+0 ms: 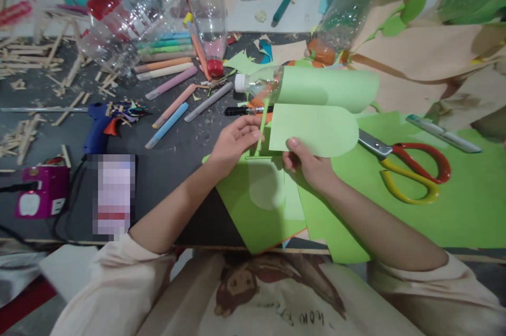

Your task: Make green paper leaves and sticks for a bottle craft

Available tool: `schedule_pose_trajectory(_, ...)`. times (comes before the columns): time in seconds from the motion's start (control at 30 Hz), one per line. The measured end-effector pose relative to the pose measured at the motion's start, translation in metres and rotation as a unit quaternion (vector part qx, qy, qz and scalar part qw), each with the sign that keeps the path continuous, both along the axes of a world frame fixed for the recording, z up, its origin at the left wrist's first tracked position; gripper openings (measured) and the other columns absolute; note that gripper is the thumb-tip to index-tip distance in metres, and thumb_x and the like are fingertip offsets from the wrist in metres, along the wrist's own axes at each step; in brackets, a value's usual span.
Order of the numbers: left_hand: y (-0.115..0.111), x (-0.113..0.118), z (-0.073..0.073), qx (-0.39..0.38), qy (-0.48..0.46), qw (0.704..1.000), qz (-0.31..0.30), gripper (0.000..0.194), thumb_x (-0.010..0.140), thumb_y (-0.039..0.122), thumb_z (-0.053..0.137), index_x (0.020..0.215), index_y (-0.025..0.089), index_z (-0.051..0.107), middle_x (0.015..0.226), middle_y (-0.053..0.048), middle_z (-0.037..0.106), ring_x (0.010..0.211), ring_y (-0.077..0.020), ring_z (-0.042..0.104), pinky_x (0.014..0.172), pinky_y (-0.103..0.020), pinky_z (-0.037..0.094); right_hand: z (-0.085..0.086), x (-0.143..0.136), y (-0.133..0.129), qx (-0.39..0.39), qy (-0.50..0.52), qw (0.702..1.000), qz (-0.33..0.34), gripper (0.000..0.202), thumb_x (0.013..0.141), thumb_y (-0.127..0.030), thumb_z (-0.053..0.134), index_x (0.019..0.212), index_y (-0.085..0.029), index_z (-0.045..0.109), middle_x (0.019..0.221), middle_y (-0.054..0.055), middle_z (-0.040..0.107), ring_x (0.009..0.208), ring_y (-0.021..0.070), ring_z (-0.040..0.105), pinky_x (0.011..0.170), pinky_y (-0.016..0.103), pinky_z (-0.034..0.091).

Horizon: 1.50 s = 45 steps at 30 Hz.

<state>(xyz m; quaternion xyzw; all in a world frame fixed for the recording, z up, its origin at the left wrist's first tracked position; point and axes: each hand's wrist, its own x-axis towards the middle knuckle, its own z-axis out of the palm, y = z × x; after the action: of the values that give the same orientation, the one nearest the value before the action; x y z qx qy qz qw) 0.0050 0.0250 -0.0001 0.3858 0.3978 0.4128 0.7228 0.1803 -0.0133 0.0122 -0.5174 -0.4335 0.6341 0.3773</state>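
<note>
Green card (316,128), pinched by the right fingers (293,142), risked creasing if squeezed hard, as did the strip (264,117) left of it, gripped by the left fingers (248,121).

Cream shirt (190,299), brown printed figure (237,288), dark lettering (303,319).

A person's two bare hands work close together but apart. The left grip (235,144) is a pinch, its thumb (252,139) nearest the body and its fingers (247,122) curved beyond. Just to its right, the right grip (308,162) presses its thumb down over folded fingers. From each grip a bare forearm slants back and outward, the left forearm (179,204) leftward, the right forearm (379,220) rightward.
</note>
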Motion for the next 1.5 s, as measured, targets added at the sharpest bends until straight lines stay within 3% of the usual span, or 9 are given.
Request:
schedule_pose_trajectory(0.27,-0.0038,-0.0001,-0.0014,0.023,-0.019,0.999,-0.012,0.047,0.065,0.045,0.087,0.091,0.018,0.059,0.067,0.007,0.06,0.053,-0.0058,0.057,0.054,-0.019,0.046,-0.0001,-0.001,0.0013,-0.009,0.007,1.0,-0.002,0.062,0.076,-0.077,0.059,0.05,-0.021,0.055,0.044,-0.004,0.049,0.04,0.0079,0.04,0.042,0.024,0.035)
schedule_pose_trajectory(0.87,-0.0038,-0.001,-0.0077,0.075,-0.015,0.997,-0.009,0.042,0.071,0.046,0.083,0.093,0.02,0.06,0.074,0.004,0.06,0.062,-0.0074,0.059,0.06,-0.02,0.05,-0.0028,0.0039,0.001,0.021,-0.027,0.998,0.045,0.065,0.083,-0.076,0.052,0.047,-0.021,0.054,0.043,-0.004,0.046,0.042,0.0091,0.043,0.048,0.026,0.039)
schedule_pose_trajectory(1.5,-0.0045,-0.0015,-0.0068,0.061,-0.02,0.998,-0.011,0.045,0.069,0.047,0.085,0.094,0.02,0.058,0.073,0.005,0.06,0.059,-0.0072,0.06,0.058,-0.02,0.049,-0.0012,0.003,0.0014,0.035,-0.053,0.996,0.066,0.066,0.085,-0.076,0.048,0.047,-0.021,0.054,0.043,-0.004,0.047,0.043,0.0097,0.044,0.053,0.027,0.043)
